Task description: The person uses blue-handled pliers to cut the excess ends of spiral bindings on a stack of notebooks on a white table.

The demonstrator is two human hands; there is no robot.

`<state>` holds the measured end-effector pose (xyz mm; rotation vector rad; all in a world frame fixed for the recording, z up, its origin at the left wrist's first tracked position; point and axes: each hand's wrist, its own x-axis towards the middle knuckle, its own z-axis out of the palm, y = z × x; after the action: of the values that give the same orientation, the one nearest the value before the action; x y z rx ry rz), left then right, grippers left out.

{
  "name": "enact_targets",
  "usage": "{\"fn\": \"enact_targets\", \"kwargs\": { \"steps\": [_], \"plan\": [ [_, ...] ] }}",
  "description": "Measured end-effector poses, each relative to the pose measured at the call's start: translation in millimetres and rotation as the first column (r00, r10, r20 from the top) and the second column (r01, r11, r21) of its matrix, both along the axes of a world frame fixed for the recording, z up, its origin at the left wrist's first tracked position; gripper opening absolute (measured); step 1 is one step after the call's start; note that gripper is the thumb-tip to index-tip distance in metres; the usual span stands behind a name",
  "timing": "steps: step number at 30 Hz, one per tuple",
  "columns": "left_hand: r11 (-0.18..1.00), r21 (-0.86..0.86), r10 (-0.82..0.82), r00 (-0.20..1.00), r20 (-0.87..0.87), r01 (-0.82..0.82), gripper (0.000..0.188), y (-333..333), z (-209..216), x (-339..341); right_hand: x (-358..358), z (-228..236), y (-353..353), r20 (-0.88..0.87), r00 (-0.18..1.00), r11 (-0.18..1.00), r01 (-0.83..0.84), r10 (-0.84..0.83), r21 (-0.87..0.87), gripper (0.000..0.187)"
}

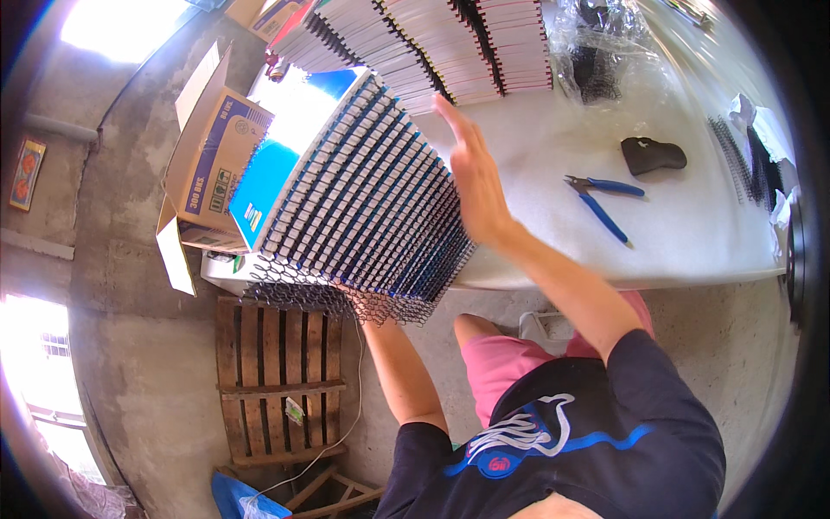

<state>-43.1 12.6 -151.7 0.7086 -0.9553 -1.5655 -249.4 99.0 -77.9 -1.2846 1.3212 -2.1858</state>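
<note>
A thick stack of spiral notebooks [372, 186] is tilted at the table's near left edge, its rows of dark wire coils facing me. A blue and white cover shows on its left face. My left hand [370, 304] is under the stack's near lower end, bearing it, partly hidden behind loose coil ends that stick out there. Flat and with fingers stretched out, my right hand [477, 186] lies along the stack's right side. Whether its palm presses on the notebooks is hard to see.
An open cardboard box [220, 160] stands left of the stack. More bound notebooks [432, 43] line the table's far side. Blue-handled pliers [609, 195], a black pouch-like object [653, 156], clear plastic wrap [605, 43] and loose coils [735, 160] lie rightward. A wooden pallet [281, 381] is below left.
</note>
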Motion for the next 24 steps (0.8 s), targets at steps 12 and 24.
{"fn": "enact_targets", "kwargs": {
  "steps": [12,24],
  "plan": [
    [0.993,0.07,-0.1,0.987,0.124,0.092,0.081,16,0,45,104,-19,7,-0.6,0.502,0.782,0.373,-0.622,-0.499,0.056],
    [0.997,0.077,-0.018,0.986,0.168,0.005,0.081,-3,11,38,76,-71,53,-0.783,0.48,0.864,-0.095,-0.395,-0.494,0.046]
  ]
}}
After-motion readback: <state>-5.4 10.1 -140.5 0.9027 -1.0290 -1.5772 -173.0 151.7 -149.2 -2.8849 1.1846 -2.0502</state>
